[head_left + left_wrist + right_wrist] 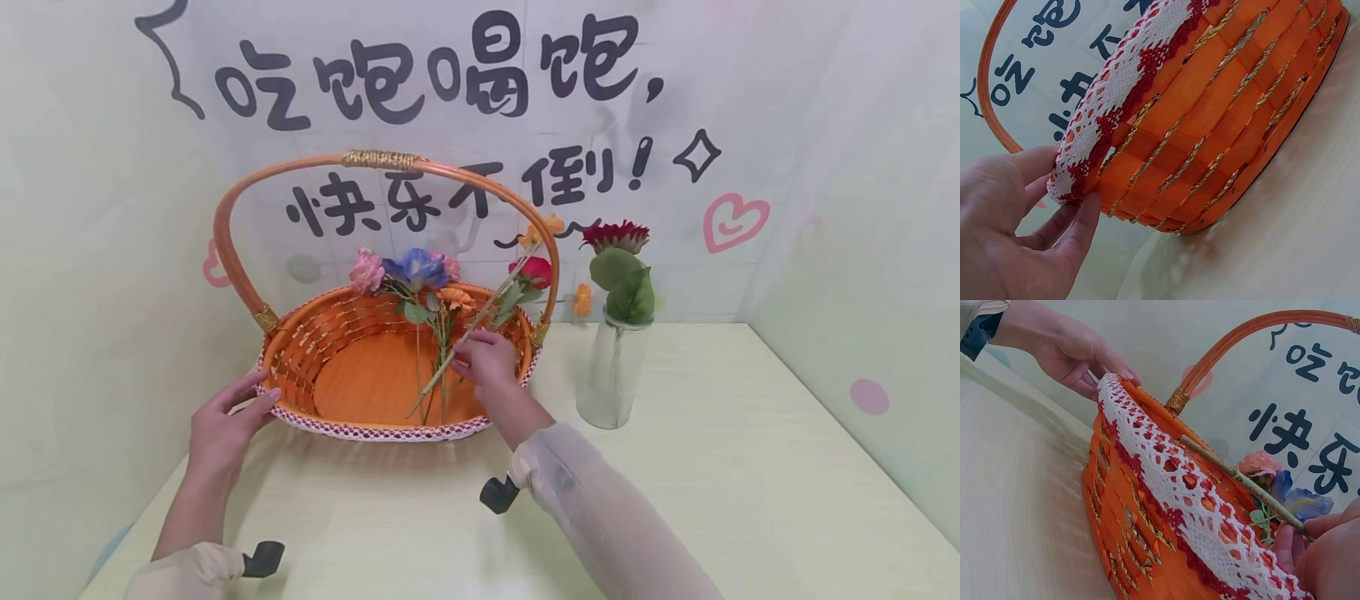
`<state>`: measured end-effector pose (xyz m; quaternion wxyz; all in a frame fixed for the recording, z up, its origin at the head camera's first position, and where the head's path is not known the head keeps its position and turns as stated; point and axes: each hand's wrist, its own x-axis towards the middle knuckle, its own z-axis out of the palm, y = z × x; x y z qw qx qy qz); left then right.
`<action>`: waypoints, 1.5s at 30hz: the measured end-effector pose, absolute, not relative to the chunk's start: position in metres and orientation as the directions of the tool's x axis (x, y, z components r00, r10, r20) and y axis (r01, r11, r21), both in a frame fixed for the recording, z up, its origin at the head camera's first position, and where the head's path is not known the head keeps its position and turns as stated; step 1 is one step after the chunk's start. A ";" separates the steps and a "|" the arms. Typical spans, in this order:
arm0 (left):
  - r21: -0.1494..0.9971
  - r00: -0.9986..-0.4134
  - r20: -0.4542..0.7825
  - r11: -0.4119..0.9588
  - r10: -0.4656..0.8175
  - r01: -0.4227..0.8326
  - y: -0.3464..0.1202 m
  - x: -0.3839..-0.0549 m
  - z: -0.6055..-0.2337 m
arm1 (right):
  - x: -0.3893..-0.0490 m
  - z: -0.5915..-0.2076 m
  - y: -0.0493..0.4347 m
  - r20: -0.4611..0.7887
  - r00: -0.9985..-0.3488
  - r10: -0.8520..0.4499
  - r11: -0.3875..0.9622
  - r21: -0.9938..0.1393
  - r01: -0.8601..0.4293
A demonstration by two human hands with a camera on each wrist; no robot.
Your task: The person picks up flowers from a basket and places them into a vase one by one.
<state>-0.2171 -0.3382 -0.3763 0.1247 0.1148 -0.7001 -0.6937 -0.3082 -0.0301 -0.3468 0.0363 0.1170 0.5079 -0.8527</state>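
Observation:
An orange woven basket (360, 375) with a tall arched handle and white-and-red lace trim stands on the table. My left hand (225, 425) pinches its left rim, thumb on one side and fingers on the other, plain in the left wrist view. Inside the basket's right half, my right hand (489, 362) holds a long green flower stem (1260, 490) between thumb and fingers. The stem slants up to the right, towards an orange flower (538, 233). Beside it in the basket are a blue flower (420, 268), a pink flower (367, 272) and a red rose (534, 272).
To the right of the basket stands a clear glass vase (609, 383) with a dark red flower (617, 237) and green leaves. Another orange flower (582, 300) pokes out between basket and vase. A printed wall backdrop closes off the table's (720, 467) rear edge.

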 end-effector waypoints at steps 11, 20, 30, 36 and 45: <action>0.999 -0.940 0.010 0.033 -0.342 -0.001 -0.338 -0.217 -0.375 | -0.307 -0.347 -0.031 -0.226 -0.973 0.044 -0.470 -0.864 0.180; 1.000 -0.939 0.013 0.031 -0.343 0.002 -0.337 -0.217 -0.374 | -0.305 -0.341 -0.033 -0.154 -0.988 0.026 -0.456 -0.881 0.126; 0.999 -0.938 -0.010 0.036 -0.346 -0.024 -0.338 -0.216 -0.373 | -0.307 -0.332 -0.035 -0.156 -0.988 0.021 -0.463 -0.877 0.128; 1.000 -0.941 -0.005 0.025 -0.338 -0.014 -0.337 -0.216 -0.373 | -0.307 -0.324 -0.032 -0.135 -0.991 -0.020 -0.437 -0.890 0.130; 0.999 -0.937 -0.006 0.034 -0.349 -0.019 -0.337 -0.216 -0.373 | -0.297 -0.310 -0.038 -0.088 -0.994 -0.072 -0.401 -0.910 0.109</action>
